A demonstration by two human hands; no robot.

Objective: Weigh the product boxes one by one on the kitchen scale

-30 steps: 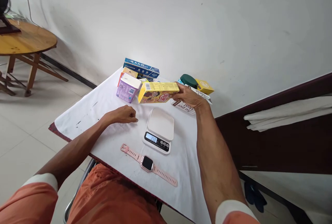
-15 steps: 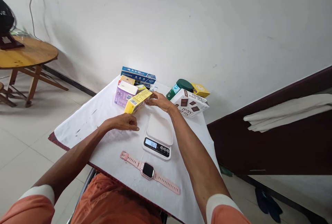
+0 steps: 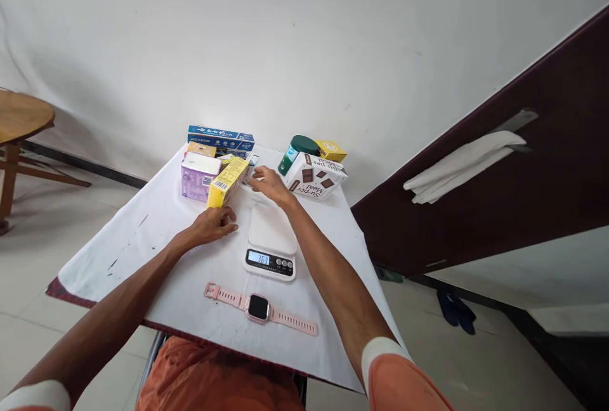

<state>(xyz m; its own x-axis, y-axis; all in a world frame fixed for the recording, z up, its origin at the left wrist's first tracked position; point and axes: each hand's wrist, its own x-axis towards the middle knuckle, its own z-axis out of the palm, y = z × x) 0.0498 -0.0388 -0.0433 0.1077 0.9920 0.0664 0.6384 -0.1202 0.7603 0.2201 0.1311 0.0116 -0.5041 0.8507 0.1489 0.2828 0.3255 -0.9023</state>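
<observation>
White cloth covers a table set against a plain pale wall. On it, at eleven o'clock from the scale, lies a long yellow printed cardboard box, slanting with its barcode end nearest the person. Half a second ago the right hand was at this box's far end; now it is just beside it at three o'clock, fingers partly spread, holding nothing visible. That suggests the box has been let go and rests by itself. At seven o'clock, the left hand sits by the barcode end, fingers loosely bent; whether it touches or grips the box I cannot tell.

Close by at nine o'clock stands a purple pack with a white top; at twelve, a long blue carton. Between the forearms lies a white plastic digital scale, its lit display seeming to read 363, as it did then. At six o'clock from the scale is a pink-strapped square watch; at one o'clock, a white chocolate-patterned box, with a dark-green lidded tub and a small yellow carton behind it.
</observation>
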